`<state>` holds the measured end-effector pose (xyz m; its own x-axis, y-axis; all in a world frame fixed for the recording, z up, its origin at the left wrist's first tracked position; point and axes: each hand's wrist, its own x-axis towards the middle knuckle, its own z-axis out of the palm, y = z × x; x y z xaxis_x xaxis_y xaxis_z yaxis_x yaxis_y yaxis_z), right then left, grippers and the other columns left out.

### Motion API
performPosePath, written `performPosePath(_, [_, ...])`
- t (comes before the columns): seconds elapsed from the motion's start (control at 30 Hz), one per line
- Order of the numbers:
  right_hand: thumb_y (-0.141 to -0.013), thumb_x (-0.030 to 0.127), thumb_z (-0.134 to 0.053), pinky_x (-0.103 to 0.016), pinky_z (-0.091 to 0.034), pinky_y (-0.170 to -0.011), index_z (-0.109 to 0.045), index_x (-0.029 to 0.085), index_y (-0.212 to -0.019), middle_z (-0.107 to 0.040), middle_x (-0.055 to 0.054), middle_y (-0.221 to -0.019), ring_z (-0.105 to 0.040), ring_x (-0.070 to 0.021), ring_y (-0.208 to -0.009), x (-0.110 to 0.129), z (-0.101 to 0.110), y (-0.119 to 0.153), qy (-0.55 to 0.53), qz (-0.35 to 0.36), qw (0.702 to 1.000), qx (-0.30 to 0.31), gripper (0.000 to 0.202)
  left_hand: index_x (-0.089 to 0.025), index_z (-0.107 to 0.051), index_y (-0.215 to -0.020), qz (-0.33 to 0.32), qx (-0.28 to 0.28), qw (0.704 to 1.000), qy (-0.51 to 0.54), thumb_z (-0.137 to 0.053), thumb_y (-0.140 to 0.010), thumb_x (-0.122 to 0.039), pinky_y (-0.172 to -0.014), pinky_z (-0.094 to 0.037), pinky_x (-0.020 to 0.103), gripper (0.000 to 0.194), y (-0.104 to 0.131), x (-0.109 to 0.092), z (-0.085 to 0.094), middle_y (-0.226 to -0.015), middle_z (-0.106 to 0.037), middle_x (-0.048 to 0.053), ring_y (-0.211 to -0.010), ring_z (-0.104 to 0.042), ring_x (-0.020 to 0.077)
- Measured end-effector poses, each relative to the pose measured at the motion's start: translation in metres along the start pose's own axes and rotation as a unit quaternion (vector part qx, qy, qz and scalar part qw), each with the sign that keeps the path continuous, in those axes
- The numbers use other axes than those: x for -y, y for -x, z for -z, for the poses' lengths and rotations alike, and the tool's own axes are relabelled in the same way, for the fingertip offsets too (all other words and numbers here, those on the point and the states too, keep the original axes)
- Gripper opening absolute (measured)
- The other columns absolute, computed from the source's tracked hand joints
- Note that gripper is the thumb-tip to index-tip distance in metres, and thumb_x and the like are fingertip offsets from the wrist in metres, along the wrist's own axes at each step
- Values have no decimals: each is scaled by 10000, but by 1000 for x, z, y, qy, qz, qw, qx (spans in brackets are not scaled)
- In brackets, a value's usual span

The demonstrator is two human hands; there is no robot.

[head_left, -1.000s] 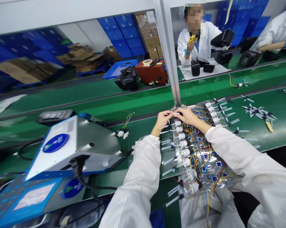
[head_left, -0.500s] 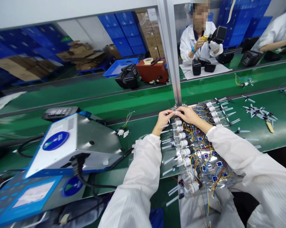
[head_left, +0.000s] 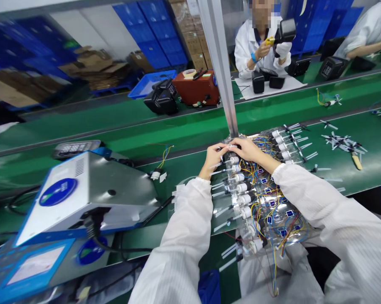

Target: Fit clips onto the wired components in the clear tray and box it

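My left hand (head_left: 213,159) and my right hand (head_left: 246,149) meet at the far left corner of a clear plastic tray (head_left: 281,207). Fingers of both are pinched around a small white part (head_left: 231,146), mostly hidden by the fingertips. Below them, a row of white motors (head_left: 241,187) with black ends and thin pale blades lies along the tray's left side. Coloured wires (head_left: 257,211) and small blue square panels (head_left: 290,213) fill its middle. A second row of white motors (head_left: 282,147) lines the far right side.
A metal post (head_left: 224,84) stands just beyond my hands. On the left is a machine (head_left: 121,190) with a black cable. Propeller blades (head_left: 342,142) and a yellow-handled tool (head_left: 356,162) lie at right. Across the bench, a person (head_left: 260,46) holds a black device.
The whole view has shifted slightly, so the bench and machine appear further left and higher. Both hands stay together at the tray's far corner, with the left fingers a little more curled.
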<state>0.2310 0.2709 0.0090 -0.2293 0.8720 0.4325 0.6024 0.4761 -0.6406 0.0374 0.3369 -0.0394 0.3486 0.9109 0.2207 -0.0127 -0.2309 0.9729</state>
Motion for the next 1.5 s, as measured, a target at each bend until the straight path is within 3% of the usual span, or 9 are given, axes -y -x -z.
performPosePath(0.3, [-1007, 315, -631, -297, -482, -892, -744, 165, -1095, -781, -78, -1057, -702, -206, -966, -1, -2, 1, 9, 14, 1000, 12, 208, -176, -830, -843, -25, 20, 999, -16, -869, -754, -438, -802, -530, 313, 279, 0, -1, 4, -861, -784, 69, -792, -688, 187])
performPosePath(0.4, [-1006, 322, -629, -305, -486, -887, -749, 162, -1085, -782, -80, -1048, -703, -209, -953, -2, -2, 1, 5, 13, 1000, 9, 215, -170, -836, -861, -32, 36, 997, -54, -855, -774, -437, -747, -515, 300, 282, -2, -12, 10, -822, -776, 67, -729, -666, 174])
performPosePath(0.5, [-998, 345, -636, -299, -493, -865, -755, 182, -1085, -784, -59, -1026, -702, -198, -920, -3, -1, 1, -14, 2, 1000, 3, 219, -175, -850, -928, -37, 89, 988, -117, -816, -822, -457, -689, -502, 295, 304, -6, -29, 19, -806, -774, 68, -666, -644, 165])
performPosePath(0.57, [-992, 352, -642, -295, -498, -876, -754, 188, -1101, -786, -51, -1039, -705, -194, -931, -4, 0, 1, -28, -2, 1000, 0, 226, -185, -856, -960, -49, 118, 979, -160, -798, -844, -454, -734, -525, 308, 298, -9, -40, 24, -877, -797, 83, -737, -689, 193])
performPosePath(0.7, [-985, 365, -650, -298, -505, -920, -755, 183, -1118, -789, -58, -1072, -709, -192, -960, -6, 0, 2, -44, -3, 999, -7, 248, -190, -853, -977, -59, 107, 977, -176, -811, -834, -437, -882, -553, 345, 289, -12, -49, 28, -1004, -816, 105, -939, -744, 257])
performPosePath(0.9, [-982, 352, -656, -320, -521, -926, -762, 179, -1125, -792, -70, -1094, -720, -202, -959, -8, -1, 2, -39, 4, 999, -2, 249, -180, -841, -907, -78, 116, 971, -192, -794, -841, -446, -849, -545, 327, 278, -12, -44, 25, -910, -801, 87, -854, -721, 220])
performPosePath(1.27, [-961, 350, -684, -309, -530, -898, -783, 187, -1069, -804, -56, -1063, -740, -204, -961, -8, 2, 4, -74, 16, 997, -13, 220, -134, -820, -886, -4, 137, 979, -151, -803, -810, -475, -651, -458, 267, 351, -9, -48, 16, -686, -715, 41, -615, -597, 143])
performPosePath(1.5, [-946, 351, -712, -327, -541, -954, -781, 191, -1097, -804, -59, -1092, -744, -210, -1018, -5, 2, 3, -85, 35, 996, -12, 230, -142, -839, -975, 19, 182, 968, -173, -777, -835, -498, -687, -486, 275, 387, -10, -63, 32, -848, -788, 80, -688, -637, 165])
